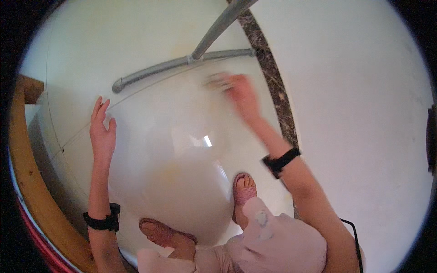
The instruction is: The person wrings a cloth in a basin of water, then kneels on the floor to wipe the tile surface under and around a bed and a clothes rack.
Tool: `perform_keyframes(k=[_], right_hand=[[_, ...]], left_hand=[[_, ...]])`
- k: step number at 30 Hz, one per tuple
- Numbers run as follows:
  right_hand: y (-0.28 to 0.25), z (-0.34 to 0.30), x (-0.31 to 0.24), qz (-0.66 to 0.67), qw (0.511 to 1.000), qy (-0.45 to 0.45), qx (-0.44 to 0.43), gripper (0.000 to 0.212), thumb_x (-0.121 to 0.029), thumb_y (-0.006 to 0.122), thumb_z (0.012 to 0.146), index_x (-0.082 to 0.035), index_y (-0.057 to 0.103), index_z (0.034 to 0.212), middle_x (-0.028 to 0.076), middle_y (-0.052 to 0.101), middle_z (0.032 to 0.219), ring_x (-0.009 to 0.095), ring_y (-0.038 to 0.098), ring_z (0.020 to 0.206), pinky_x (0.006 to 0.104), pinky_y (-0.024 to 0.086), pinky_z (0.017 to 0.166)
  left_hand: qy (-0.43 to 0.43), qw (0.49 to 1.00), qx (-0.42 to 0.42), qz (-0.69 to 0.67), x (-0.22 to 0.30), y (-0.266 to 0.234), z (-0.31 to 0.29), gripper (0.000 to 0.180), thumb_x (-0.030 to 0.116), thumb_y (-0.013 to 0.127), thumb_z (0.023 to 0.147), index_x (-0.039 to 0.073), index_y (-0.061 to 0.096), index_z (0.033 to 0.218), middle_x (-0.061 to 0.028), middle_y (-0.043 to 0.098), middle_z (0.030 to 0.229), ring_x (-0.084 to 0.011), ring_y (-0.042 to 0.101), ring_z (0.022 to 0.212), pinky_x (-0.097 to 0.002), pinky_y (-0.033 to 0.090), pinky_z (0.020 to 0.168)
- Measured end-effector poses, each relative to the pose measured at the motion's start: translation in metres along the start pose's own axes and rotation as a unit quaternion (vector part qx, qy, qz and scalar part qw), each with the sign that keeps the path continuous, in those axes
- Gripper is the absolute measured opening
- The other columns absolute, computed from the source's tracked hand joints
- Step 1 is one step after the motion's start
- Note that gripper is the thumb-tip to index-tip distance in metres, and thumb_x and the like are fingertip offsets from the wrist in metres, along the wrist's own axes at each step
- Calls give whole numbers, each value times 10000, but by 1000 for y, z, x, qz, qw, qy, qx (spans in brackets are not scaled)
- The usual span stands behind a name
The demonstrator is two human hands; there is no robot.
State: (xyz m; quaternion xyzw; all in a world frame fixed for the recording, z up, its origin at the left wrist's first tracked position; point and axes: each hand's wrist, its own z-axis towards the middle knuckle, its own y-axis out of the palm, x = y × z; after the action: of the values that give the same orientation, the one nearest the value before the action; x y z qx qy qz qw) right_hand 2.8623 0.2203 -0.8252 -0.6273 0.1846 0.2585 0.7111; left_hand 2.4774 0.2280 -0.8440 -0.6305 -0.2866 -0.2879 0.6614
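My left hand (102, 127) hangs above the pale tiled floor with its fingers stretched and thumb apart, holding nothing. It is nearest the capped left end of a grey tubular stand foot (154, 72), without touching it. My right hand (241, 93) is smeared by motion, just below the middle of that foot. Something thin and brownish shows by its blurred fingertips; whether this is an object or the fingers themselves cannot be told. From the foot's joint a grey upright pole (221, 28) rises toward the top edge.
A wooden frame edge (29, 177) with a red strip (41, 243) below curves along the left. Dark marbled skirting (275, 86) runs along the foot of a white wall (355, 113) at the right. My sandalled feet (245, 189) stand on the glossy floor (164, 136).
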Motion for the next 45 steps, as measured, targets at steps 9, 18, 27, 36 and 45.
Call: perform_keyframes(k=[9,18,27,36,45], right_hand=[[78,-36,-28,-42,998,42,-1,372,-5,511,741,-56,573,1104,135,555,1108,315,507,1044,376,423,902],[47,-44,-67,7,993,100,-65,400,59,525,761,-33,536,1150,130,504,1090,247,542,970,321,474,803],[130,-41,-140,-68,985,-13,-157,461,-4,544,746,-24,478,1202,177,454,1173,356,504,1043,400,448,873],[160,-19,-256,44,740,-477,-472,341,-94,521,783,-91,533,1124,100,484,1086,277,531,983,366,499,784],[234,100,-236,140,837,-184,-496,330,-302,524,828,-65,598,1045,120,574,1049,261,536,1005,363,409,880]], left_hand=[[7,997,-39,-64,26,5,-26,442,-82,514,769,85,553,1176,-76,465,1311,-234,408,1235,-335,326,1027],[3,993,15,-117,11,-1,-46,410,-87,520,740,86,594,1105,-85,488,1281,-249,439,1195,-345,352,999],[-32,980,96,-174,5,-20,-65,367,-84,519,743,86,619,1053,-77,535,1211,-217,492,1133,-317,400,943],[-112,920,288,-242,-36,-109,-29,352,-105,451,747,64,633,996,-71,592,1130,-200,550,1043,-274,436,802],[-166,947,262,-77,-68,-123,-87,316,-103,445,759,50,626,969,-72,591,1109,-205,541,1047,-284,438,819]])
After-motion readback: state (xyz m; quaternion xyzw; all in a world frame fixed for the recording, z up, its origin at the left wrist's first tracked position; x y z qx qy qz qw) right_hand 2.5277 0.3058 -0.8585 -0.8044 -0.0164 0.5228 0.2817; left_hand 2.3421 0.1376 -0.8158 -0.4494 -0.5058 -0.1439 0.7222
